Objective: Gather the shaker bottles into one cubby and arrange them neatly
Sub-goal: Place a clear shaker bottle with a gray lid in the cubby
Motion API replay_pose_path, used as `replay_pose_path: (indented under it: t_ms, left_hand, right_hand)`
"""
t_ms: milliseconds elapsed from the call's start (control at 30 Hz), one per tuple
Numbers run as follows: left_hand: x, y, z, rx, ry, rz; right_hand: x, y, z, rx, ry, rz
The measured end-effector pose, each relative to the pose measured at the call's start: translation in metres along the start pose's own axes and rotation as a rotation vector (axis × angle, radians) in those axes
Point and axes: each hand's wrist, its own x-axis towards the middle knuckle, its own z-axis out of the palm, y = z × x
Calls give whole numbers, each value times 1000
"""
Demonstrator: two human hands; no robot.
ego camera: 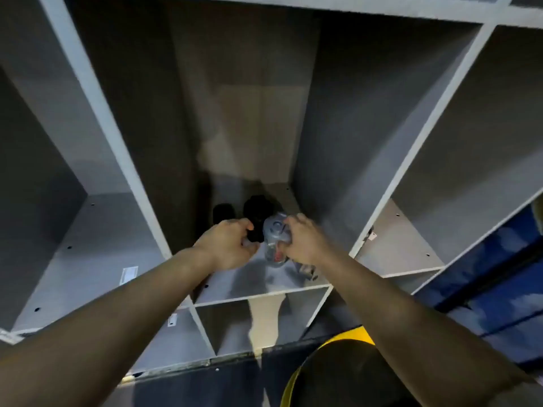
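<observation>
Both my hands reach into the middle cubby of a grey shelf unit. A clear shaker bottle with a grey lid stands near the cubby's middle, and my right hand grips its right side. My left hand is curled around a black shaker bottle just left of the clear one. Behind them stand two more black bottles, one at the left and one a little to its right, dark and hard to make out. Something small lies under my right wrist, mostly hidden.
Grey cubbies flank the middle one on the left and right, with lower cubbies beneath. A blue surface lies at the right. A black and yellow object sits low in front of me.
</observation>
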Motion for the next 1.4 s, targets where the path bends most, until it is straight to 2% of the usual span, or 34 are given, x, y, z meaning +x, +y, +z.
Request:
replay_pose_path:
  t_ms: [100, 233, 333, 567, 667, 800, 1000, 1200, 1400]
  left_hand:
    - [43, -3, 18, -121, -67, -116]
    - [91, -3, 42, -240, -143, -245]
    - [114, -1, 64, -329, -187, -311]
    - [124, -7, 76, -543, -235, -334]
    - [118, -10, 59, -547, -194, -287]
    - [99, -8, 20, -441, -140, -139]
    - [31, 1, -41, -438, -208, 100]
    - [-59, -26, -93, -468, -230, 247]
    - [-162, -110, -149, -455, -200, 355]
  right_hand:
    - [35, 9, 12, 33, -1, 49]
    - [69, 14, 33, 84, -104, 87]
    - [79, 17, 46, 93, -80, 84]
    - [83, 20, 47, 147, -72, 95]
    - [74, 14, 24, 186, -53, 86]
    - [52, -2, -27, 185, -37, 47]
    - [-8, -49, -94, 90, -30, -50]
    - [-88, -139, -119, 2, 23, -143]
    - [-157, -268, -110, 52, 71, -177]
